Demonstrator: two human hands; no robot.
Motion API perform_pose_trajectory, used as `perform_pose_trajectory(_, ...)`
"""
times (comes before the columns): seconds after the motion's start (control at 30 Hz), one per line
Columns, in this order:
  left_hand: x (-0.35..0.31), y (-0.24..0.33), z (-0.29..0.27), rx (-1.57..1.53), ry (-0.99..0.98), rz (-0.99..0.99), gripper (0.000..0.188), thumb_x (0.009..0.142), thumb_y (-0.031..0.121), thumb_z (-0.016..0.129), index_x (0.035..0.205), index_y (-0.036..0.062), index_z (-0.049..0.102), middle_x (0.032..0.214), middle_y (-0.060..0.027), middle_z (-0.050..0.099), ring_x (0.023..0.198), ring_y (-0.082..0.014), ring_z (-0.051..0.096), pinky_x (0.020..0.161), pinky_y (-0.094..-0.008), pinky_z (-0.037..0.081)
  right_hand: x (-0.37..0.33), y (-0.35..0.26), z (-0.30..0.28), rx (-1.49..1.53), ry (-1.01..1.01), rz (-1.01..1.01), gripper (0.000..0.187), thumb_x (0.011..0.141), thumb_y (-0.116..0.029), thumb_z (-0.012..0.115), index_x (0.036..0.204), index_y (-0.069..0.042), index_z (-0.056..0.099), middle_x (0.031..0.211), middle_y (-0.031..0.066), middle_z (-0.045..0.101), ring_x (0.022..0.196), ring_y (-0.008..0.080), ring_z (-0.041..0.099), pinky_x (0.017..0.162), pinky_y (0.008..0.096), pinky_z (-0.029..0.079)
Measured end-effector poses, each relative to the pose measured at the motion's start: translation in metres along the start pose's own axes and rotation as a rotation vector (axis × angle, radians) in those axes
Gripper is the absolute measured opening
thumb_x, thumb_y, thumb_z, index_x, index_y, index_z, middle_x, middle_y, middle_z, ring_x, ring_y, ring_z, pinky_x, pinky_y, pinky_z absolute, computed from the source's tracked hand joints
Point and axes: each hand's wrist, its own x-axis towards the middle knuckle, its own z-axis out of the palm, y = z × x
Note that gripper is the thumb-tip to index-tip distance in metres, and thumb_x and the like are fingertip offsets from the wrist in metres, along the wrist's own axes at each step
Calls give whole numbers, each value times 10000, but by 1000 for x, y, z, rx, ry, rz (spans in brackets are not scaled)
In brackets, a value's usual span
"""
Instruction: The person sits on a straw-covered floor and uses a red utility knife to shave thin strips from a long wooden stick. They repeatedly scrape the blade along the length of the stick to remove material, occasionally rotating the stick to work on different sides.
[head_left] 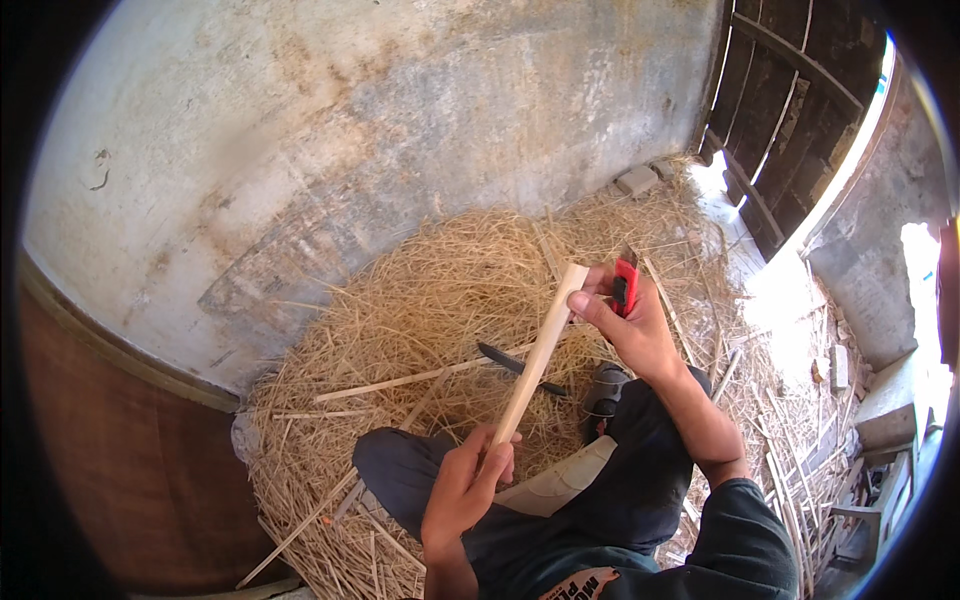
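A pale, flat wooden strip (pixel 538 362) slants up and to the right between my hands. Around its lower end the fingers of my left hand (pixel 468 488) are closed. My right hand (pixel 636 325) pinches the top end between thumb and fingers. In that same hand sits a red utility knife (pixel 623 285), its blade pointing up, away from the strip. Beneath the strip, on the shavings between my legs, lies a long dark knife (pixel 503 358), partly hidden by the strip.
Straw-like shavings (pixel 430 290) and loose slats cover the floor around my bent legs. A stained wall (pixel 400 120) stands ahead, with a brown panel (pixel 120 440) at the left. On the right are a plank door (pixel 790 110), a brick (pixel 838 367) and scattered strips.
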Motion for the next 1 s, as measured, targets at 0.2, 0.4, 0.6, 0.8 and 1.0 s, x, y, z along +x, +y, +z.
perform_pose_trajectory(0.2, 5, 2, 4, 7, 147, -33, 358, 1137, 276, 507, 1015, -23, 662, 669, 29, 500, 567, -37, 421, 522, -246, 360, -7, 2, -4, -129, -9, -295, 267, 973, -143, 739, 1174, 16, 666, 1013, 80, 718, 912, 141, 707, 752, 301, 544)
perform_pose_trajectory(0.4, 3, 7, 11, 110, 261, 41, 341, 1132, 248, 503, 974, -17, 651, 644, 21, 497, 561, -40, 428, 511, -251, 352, -23, 9, 2, -713, -67, -621, 308, 895, -269, 818, 1098, -72, 697, 859, 77, 692, 665, 263, 676, 599, 341, 530)
perform_pose_trajectory(0.6, 1, 20, 19, 172, 295, 51, 321, 1116, 222, 510, 944, -16, 639, 630, -10, 527, 546, -52, 480, 507, -253, 382, -27, 10, 11, -836, -73, -751, 365, 841, -335, 843, 1102, -105, 734, 739, 18, 591, 584, 200, 627, 512, 348, 489)
perform_pose_trajectory(0.8, -4, 17, 16, 193, 285, 42, 274, 1101, 217, 554, 1006, -18, 657, 649, -58, 566, 565, -111, 557, 533, -304, 433, -28, 4, 16, -905, -41, -785, 337, 845, -341, 841, 1076, -116, 744, 716, 5, 566, 561, 175, 616, 483, 332, 476)
perform_pose_trajectory(1.0, -11, 16, 17, 170, 288, 34, 259, 1104, 197, 543, 999, -11, 654, 647, -58, 567, 562, -114, 562, 535, -297, 429, -12, 5, -1, -930, 85, -769, 290, 857, -323, 843, 1054, -132, 749, 751, 7, 631, 563, 188, 641, 484, 333, 494)
